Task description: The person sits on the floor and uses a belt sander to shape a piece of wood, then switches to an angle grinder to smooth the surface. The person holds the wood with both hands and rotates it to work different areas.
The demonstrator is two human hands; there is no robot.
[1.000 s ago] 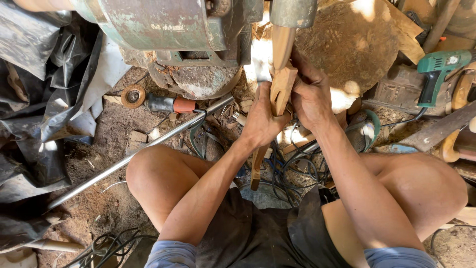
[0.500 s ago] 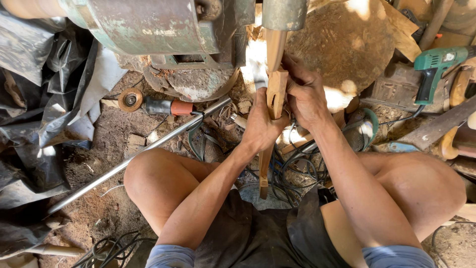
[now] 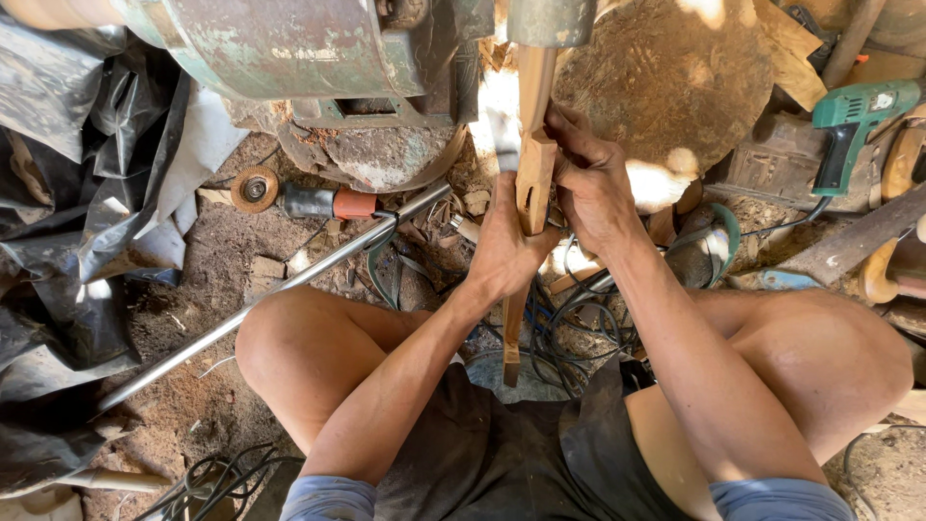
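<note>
Large green-painted, rusted metal machine body [image 3: 280, 48]: fills the top left of the head view, over dirt ground.

Round sawdust-covered wooden disc [image 3: 675, 77]: top centre-right, behind the hands.

Crumpled black plastic sheeting [image 3: 77, 222]: along the left edge.

Long silver metal rod [image 3: 270, 289]: lies slantwise on the ground, from lower left up toward the hands.

Long, pale carved wooden piece [image 3: 533, 174]: stands nearly upright between the knees; its top meets a grey cylindrical machine part [image 3: 550, 19], its lower end hangs above a tangle of dark cables [image 3: 569, 328].

Green and black power drill [image 3: 854, 121]: far right, well apart from the hands.

Right hand [image 3: 593, 193]: fingers curled tightly round the right side of the wooden piece, near its upper half.

Left hand [image 3: 506, 246]: closed in a firm grip on the left side of the same piece, just below the right hand; the two touch across the wood.

Tool with an orange and black handle [image 3: 333, 203]: on the ground, beside the rod.

Small round rust-coloured grinding disc [image 3: 255, 188]: just left of that tool.
</note>
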